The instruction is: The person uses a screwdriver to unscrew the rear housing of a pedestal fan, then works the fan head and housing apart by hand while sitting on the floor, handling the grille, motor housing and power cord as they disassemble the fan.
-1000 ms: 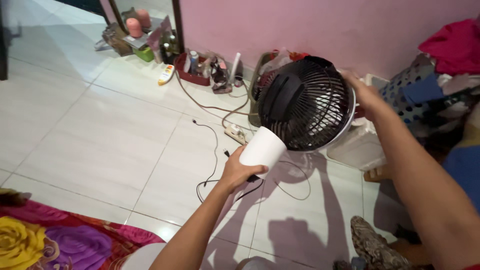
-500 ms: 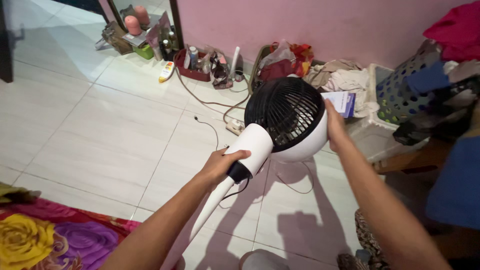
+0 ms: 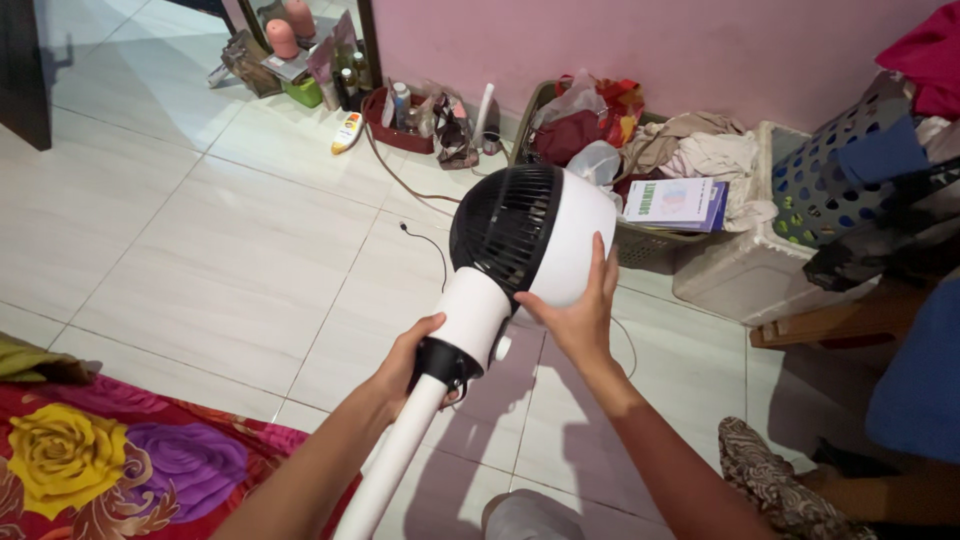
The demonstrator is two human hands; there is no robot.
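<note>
**Both hands on the fan, head tipped up off the tiles**

Over at nine o'clock, low: flowered red mat (image 3: 110,460) on the white tiled floor (image 3: 200,250). Up at eleven o'clock, a clutter of bottles and a red tray (image 3: 395,125) against the pink wall (image 3: 620,40).

Dead centre now: left hand (image 3: 410,365) wrapped tight around the black collar (image 3: 442,362) where the white pole (image 3: 395,460) meets the neck, fingers curled shut on it. Pole running down toward six o'clock. Above, at twelve o'clock from that hand, the white fan (image 3: 530,240), black grille (image 3: 500,225) facing ten o'clock, held in the air over the tiles.

Right hand (image 3: 580,310) at three o'clock of the neck, palm flat and fingers spread against the white shell, pressing rather than closing round it.

Further right, at two o'clock: a basket of clothes (image 3: 640,140), a boxed item (image 3: 675,200) on top, then a grey laundry basket (image 3: 840,170).
</note>
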